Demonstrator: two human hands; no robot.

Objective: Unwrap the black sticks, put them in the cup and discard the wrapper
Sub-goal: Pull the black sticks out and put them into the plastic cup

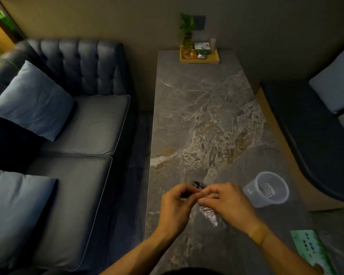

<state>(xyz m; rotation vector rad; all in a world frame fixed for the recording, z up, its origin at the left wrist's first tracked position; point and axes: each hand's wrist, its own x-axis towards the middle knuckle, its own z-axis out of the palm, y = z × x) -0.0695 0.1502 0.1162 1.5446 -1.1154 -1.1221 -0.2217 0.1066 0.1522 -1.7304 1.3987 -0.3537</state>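
Note:
Both hands meet above the near part of the grey marble table (pixel 197 100). My left hand (pixel 176 207) and my right hand (pixel 224 203) pinch a small bundle between their fingertips. A dark tip of the black sticks (pixel 198 184) pokes out above the fingers. Crinkled silver foil wrapper (pixel 209 215) hangs down under my right hand. A clear plastic cup (pixel 268 189) stands upright to the right of my hands, apart from them, with nothing visible inside.
A green printed card (pixel 310 251) lies at the table's near right corner. At the far end stands a wooden tray (pixel 200 59) with a plant and small items. A dark sofa (pixel 72 126) with cushions runs along the left; another seat (pixel 316 126) is on the right.

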